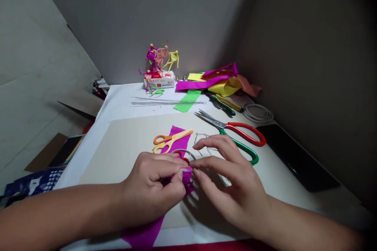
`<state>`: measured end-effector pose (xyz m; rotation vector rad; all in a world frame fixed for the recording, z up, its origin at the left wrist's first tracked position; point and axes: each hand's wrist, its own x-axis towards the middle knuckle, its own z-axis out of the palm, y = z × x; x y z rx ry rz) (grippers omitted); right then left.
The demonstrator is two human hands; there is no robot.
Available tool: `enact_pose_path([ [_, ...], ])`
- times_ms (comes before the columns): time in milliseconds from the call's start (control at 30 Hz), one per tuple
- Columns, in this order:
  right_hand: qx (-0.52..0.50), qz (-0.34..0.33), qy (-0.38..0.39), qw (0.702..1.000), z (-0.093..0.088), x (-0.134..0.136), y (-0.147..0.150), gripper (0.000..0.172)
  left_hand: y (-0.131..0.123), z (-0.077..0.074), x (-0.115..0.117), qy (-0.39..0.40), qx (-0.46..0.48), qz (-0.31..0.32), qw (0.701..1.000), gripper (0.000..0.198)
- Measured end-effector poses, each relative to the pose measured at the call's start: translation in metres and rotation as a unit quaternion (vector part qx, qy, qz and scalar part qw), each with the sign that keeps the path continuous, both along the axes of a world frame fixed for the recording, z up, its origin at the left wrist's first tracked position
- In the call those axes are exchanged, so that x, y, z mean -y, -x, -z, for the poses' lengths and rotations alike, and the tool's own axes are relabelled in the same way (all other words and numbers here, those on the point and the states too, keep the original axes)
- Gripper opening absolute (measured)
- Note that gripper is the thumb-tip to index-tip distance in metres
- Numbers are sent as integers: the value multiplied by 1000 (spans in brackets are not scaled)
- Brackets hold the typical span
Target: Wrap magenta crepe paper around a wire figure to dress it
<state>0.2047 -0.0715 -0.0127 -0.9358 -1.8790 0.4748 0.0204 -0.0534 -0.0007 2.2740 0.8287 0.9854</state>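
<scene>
My left hand (156, 182) is closed in a pinch on a magenta crepe paper strip (144, 233) that runs from under the hand toward the near table edge. My right hand (226, 176) pinches the same strip where it wraps round a thin wire ring (188, 153); a small red bit shows at the pinch. Both hands meet over a beige board (123, 145). Small orange and yellow scissors (171, 141) lie just beyond my left hand, on another part of the magenta paper. A bent wire shape (206, 147) lies behind my right fingers.
Large red and green scissors (238, 133) lie to the right. Behind them are pliers (224, 104), coiled white cable (257, 113), crepe paper sheets (218, 80), a green strip (188, 100), straight wires (165, 102) and wire figures (160, 60) on a box. A dark phone (297, 157) lies far right.
</scene>
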Motion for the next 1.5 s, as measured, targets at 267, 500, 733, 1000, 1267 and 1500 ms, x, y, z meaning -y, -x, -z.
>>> enact_pose_path([
  [267, -183, -86, 270, 941, 2, -8, 7, 10, 2, 3, 0, -55, -14, -23, 998, 23],
  [500, -205, -77, 320, 922, 1, -10, 5, 9, 1, 0, -2, 15, -29, -29, 999, 23],
  [733, -159, -43, 280, 946, 0, -11, 4, 12, -1, -2, -4, 98, -23, -58, 993, 18],
  [1000, -139, -65, 305, 940, 2, -10, 5, 6, -1, -3, -3, 134, -65, -76, 986, 20],
  [1267, -79, -33, 161, 983, 4, -25, -7, 8, 10, -15, -12, 241, -45, -66, 967, 16],
  [1500, 168, 7, 28, 985, 19, -36, -11, 11, 38, -27, -38, 290, -4, -65, 955, 9],
])
